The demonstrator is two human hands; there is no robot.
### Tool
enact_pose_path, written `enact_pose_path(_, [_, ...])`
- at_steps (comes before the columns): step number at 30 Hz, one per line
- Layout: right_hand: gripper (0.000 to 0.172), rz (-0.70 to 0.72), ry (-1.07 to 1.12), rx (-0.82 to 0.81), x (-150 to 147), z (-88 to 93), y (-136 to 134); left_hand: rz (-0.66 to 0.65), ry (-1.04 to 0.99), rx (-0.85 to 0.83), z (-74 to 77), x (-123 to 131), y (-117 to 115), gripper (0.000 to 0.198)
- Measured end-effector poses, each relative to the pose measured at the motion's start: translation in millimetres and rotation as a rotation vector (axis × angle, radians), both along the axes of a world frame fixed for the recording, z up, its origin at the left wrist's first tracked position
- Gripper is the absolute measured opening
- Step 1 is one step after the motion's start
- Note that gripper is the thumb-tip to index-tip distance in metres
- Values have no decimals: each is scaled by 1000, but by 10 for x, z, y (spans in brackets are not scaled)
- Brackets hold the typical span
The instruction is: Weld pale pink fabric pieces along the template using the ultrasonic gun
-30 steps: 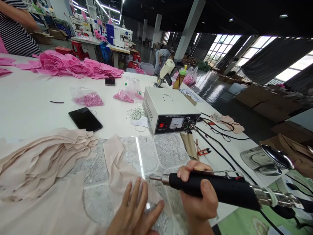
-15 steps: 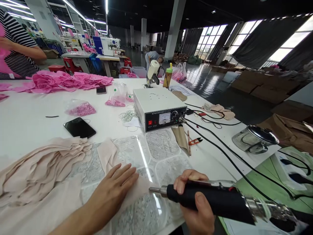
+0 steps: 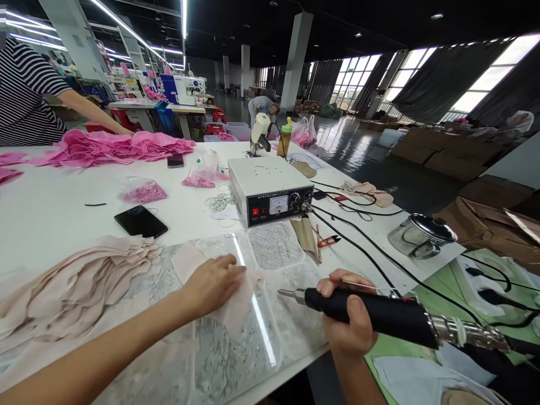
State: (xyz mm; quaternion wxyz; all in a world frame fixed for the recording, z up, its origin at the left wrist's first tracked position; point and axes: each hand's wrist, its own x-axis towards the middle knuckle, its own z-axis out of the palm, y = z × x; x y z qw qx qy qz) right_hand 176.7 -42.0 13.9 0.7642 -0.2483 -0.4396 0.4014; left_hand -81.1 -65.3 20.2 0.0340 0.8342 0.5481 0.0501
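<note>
My right hand (image 3: 348,323) is wrapped round the black handle of a welding tool (image 3: 379,315), whose metal tip points left over the glass sheet (image 3: 236,360). My left hand (image 3: 213,284) is closed on a beige fabric piece (image 3: 236,301) and lifts its edge off the glass. A stack of beige fabric pieces (image 3: 71,281) lies to the left of that hand. A black cable runs from the tool to the white control box (image 3: 270,185) at the table's middle.
A black phone (image 3: 140,221), bags of pink rings (image 3: 143,191) and red snips (image 3: 327,241) lie on the white table (image 3: 50,208). A steel pot (image 3: 417,236) sits at the right edge. A person in stripes (image 3: 25,95) works at pink fabric (image 3: 113,147) far left.
My left hand went from lying flat on the beige piece to gripping it and pulling it up and right. The tool moved slightly right. The view lifted.
</note>
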Motion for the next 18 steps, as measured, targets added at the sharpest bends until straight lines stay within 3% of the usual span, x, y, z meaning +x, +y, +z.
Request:
enact_pose_path(3, [16, 20, 29, -20, 71, -5, -85, -265, -9, -56, 53, -72, -75, 47])
enact_pose_path(6, [18, 18, 60, -62, 132, -30, -128, -362, 0, -82, -37, -47, -91, 50])
enact_pose_path(12, [17, -22, 164, -145, 214, -65, -146, -202, -24, 40, -291, 283, 86, 48])
enact_pose_path(14, [17, -25, 170, -164, 229, -78, -172, -165, -35, 72, -272, 239, 130, 44])
enact_pose_path(18, [18, -21, 190, -199, 215, -111, -248, 2, -30, 121, -188, -90, 90, 47])
